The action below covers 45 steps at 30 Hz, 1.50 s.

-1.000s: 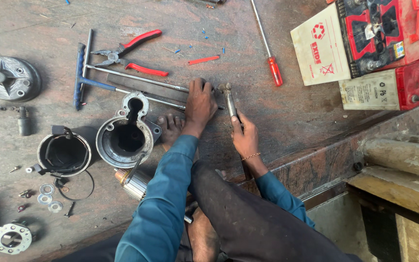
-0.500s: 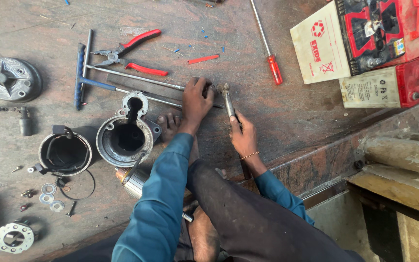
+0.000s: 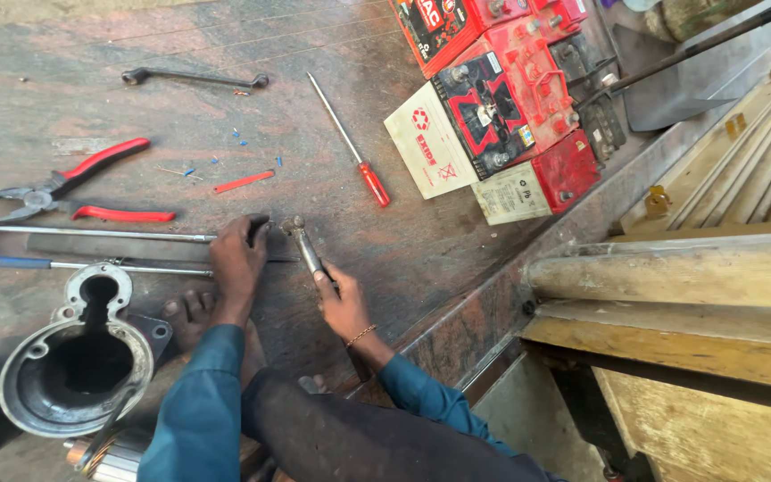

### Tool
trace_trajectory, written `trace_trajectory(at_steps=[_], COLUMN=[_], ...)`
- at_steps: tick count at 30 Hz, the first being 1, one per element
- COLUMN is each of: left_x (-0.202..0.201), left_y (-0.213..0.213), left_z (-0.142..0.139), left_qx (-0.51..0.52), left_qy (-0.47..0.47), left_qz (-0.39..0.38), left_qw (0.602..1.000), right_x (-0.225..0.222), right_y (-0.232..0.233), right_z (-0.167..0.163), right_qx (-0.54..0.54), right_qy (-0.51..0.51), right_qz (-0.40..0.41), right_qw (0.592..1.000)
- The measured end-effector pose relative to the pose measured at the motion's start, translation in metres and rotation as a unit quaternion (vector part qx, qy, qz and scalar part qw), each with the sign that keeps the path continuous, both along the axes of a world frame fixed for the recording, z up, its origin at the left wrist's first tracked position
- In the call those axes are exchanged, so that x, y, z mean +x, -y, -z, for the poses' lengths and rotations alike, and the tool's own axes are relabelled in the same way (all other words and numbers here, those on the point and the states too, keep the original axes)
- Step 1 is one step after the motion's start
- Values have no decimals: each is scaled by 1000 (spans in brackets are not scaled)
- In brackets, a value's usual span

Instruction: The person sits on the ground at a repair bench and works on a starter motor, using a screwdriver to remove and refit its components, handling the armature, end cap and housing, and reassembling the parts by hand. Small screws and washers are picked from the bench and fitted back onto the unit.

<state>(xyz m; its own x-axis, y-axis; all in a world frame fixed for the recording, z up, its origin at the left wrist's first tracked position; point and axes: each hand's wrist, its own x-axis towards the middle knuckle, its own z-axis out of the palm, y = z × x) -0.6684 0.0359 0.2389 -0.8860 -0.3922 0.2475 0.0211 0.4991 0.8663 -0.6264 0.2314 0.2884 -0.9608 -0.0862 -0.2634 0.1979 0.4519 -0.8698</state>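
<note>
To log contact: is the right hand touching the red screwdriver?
Apart. The head view shows bare floor between the right hand and the red screwdriver.

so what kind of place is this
Probably a vehicle electrical repair workshop, worked on the floor: stacked car batteries, pliers, a screwdriver, and an opened metal motor housing nearby.

Small grey metal hammer (image 3: pixel 303 246), head-up.

1. Bare floor far of the left hand (image 3: pixel 236 261) and right hand (image 3: pixel 339 299), up to the red-handled screwdriver (image 3: pixel 350 145).
2. Blocked left by long steel rods (image 3: pixel 91 234), pliers (image 3: pixel 69 189), metal housing (image 3: pixel 78 353).
3. Hemmed right by batteries (image 3: pixel 493 116) and the wooden ledge (image 3: pixel 671 277).
</note>
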Motion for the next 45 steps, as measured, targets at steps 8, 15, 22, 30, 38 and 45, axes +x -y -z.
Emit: trace_trajectory(at_steps=[8,15,22,30,38,45], left_x=[3,5,4,2,5,4], left_y=[2,-3,-7,-6,-6,-8], left_z=[1,-10,-21,-22,-22,-23], left_qx=[17,6,-5,-17,-10,-23], left_qy=[-26,37,53,50,35,36], left_qz=[1,-43,-46,-41,-39,-42], left_qw=[1000,998,998,998,999,998], right_x=[0,4,-1,-14,-8,-6], right_y=[1,8,9,23,24,10], right_z=[-7,-25,-32,-27,-32,-25], right_qx=[3,-14,127,167,194,156], right_qy=[-12,-16,-172,-282,-201,-225], right_qz=[-23,-24,-79,-107,-106,-89], right_qw=[1000,999,974,939,954,958])
